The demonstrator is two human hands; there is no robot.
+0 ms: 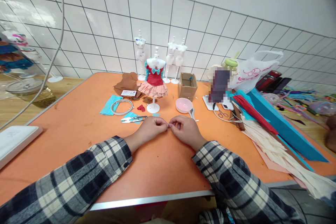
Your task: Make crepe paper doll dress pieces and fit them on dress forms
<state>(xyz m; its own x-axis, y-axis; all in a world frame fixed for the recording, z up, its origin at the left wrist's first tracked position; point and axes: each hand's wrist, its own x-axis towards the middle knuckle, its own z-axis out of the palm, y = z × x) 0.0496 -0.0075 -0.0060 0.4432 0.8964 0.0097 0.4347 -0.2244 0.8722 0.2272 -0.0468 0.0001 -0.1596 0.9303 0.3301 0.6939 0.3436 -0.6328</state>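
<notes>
My left hand (153,128) and my right hand (186,130) meet fingertip to fingertip above the orange table (157,171). Both are closed in a pinch; whatever sits between the fingers is too small to make out. Just beyond my left hand lie thread snips (132,119) on a scrap of blue paper. Behind my hands a small mannequin (155,73) on a white stand wears a red bodice with a blue bow and a ruffled pink skirt. A pink bowl (184,105) stands past my right hand. Red scraps (141,108) lie near the mannequin's base.
A roll of tape (122,102) rests on blue paper at the left, by crumpled brown paper (126,84). Bare white mannequins (172,56) line the tiled wall beside a cardboard box (187,89). At right are scissors (222,113), a plastic bag (256,71) and cream crepe paper (275,147).
</notes>
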